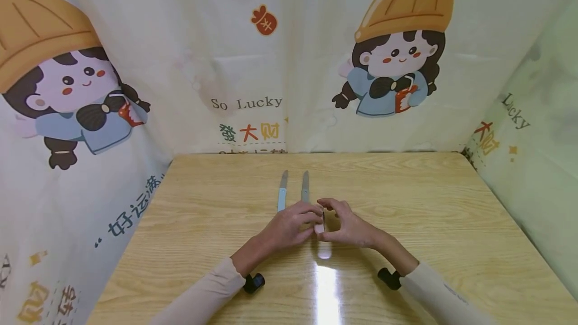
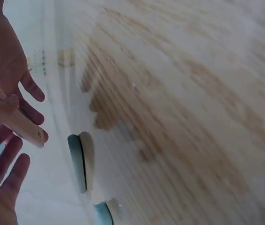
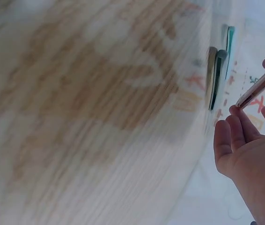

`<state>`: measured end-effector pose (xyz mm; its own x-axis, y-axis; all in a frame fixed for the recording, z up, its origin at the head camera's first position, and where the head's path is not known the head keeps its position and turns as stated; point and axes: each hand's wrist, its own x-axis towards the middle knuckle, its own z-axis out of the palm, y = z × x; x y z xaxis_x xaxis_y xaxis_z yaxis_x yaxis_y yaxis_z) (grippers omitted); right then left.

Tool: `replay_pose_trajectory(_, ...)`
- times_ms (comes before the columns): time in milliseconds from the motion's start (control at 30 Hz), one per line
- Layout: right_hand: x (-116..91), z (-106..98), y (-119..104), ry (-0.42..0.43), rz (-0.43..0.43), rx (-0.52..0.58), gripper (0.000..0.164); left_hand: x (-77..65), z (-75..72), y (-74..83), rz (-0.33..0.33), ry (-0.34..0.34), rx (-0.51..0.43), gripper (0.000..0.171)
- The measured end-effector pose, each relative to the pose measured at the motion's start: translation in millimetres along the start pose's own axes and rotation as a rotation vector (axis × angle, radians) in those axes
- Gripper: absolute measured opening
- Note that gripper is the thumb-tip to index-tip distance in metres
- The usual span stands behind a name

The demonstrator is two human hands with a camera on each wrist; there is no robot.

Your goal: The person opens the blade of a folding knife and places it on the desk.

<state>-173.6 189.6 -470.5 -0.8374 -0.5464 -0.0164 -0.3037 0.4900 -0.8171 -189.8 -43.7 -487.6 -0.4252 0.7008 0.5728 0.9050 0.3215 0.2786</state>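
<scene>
A pale pink knife (image 1: 319,228) is between both hands over the table; its handle (image 2: 25,126) shows a small round rivet or hole at one end. My left hand (image 1: 289,225) pinches this handle between thumb and fingers. Against its end, my right hand (image 3: 249,154) touches with the fingertips, its thumb and fingers in a wide curve. Whether its blade is out is hidden by the fingers. Beyond the hands lie a light blue-handled knife (image 1: 282,198) and a grey-green-handled knife (image 1: 305,193), blades pointing away.
The wooden table (image 1: 217,189) runs back to a printed cloth (image 1: 316,64) hung behind and at both sides. A bright reflection streaks the tabletop near the front. Black wrist cameras sit at the left wrist (image 1: 254,283) and right wrist (image 1: 389,279).
</scene>
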Motion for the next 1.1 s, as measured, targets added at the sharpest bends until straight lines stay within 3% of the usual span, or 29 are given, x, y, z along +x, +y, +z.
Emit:
replay_pose_trajectory(167, -5, 0, -3, 0.023, 0.048, 0.01, 0.085, 1.5, -1.7, 0.9, 0.017, 0.017, -0.007, 0.018)
replay_pose_trajectory(300, -10, 1, -6, 0.082, 0.083, 0.084, 0.083, 1.8, -3.9, 2.8, -0.054, 0.064, -0.094, 0.017)
replay_pose_trajectory(367, -12, 2, -7, 0.126, 0.054, 0.124, 0.075, 2.2, -4.6, 4.4, -0.124, 0.075, -0.179, 0.016)
replay_pose_trajectory(433, -13, 5, -8, 0.159, -0.012, 0.161, 0.061, 2.2, -5.6, 7.1, -0.234, 0.069, -0.303, 0.016)
replay_pose_trajectory(567, -12, 11, -6, 0.161, -0.123, 0.237, 0.029, 2.3, -5.8, 12.6, -0.484, 0.052, -0.631, 0.033)
replay_pose_trajectory(700, -12, 18, -1, 0.108, -0.102, 0.358, 0.021, 0.4, -2.1, 14.6, -0.621, 0.006, -0.876, 0.05)
replay_pose_trajectory(900, -13, 24, 5, -0.007, 0.049, 0.563, 0.026, -5.7, 2.7, 14.8, -0.718, -0.063, -1.007, 0.046)
replay_pose_trajectory(1100, -14, 24, 4, -0.012, 0.085, 0.58, 0.027, -7.7, 2.6, 15.4, -0.732, -0.039, -1.047, 0.045)
